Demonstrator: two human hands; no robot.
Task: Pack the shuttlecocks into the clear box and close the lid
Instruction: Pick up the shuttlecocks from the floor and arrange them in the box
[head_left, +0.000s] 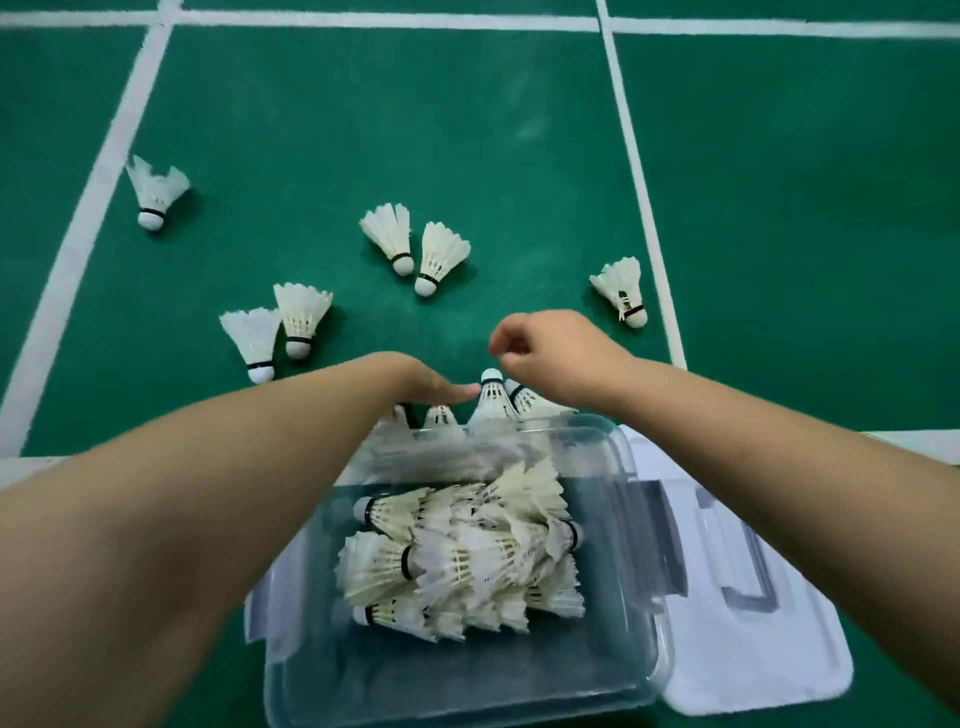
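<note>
Green court floor (363, 130) with white lines (631, 171) carries everything here. Clear box (644, 649) sits at 6 o'clock, open, with a heap of white shuttlecocks in the box (462, 561) lying on their sides. Its lid (753, 649) lies flat on the floor, touching the box at its 3 o'clock side.

Just beyond the box's far wall, at 12 o'clock from it, a small cluster of shuttlecocks (491, 397) stands cork-up. Both bare forearms reach over the box toward this cluster. The left hand (431, 387) lies flat with fingers extended, its fingertips touching the tallest cork from the 9 o'clock side; I cannot tell whether it grips anything. The right hand (550, 353) hovers just above the cluster at its 2 o'clock, fingers curled narrow in a pinch, holding nothing visible.

Farther out, 6 loose shuttlecocks rest on the floor: 1 alone at 10 o'clock (156, 189), a pair at 9 o'clock (280, 325), a pair at 12 o'clock (415, 247), and 1 at 2 o'clock (622, 291) beside a white line.
</note>
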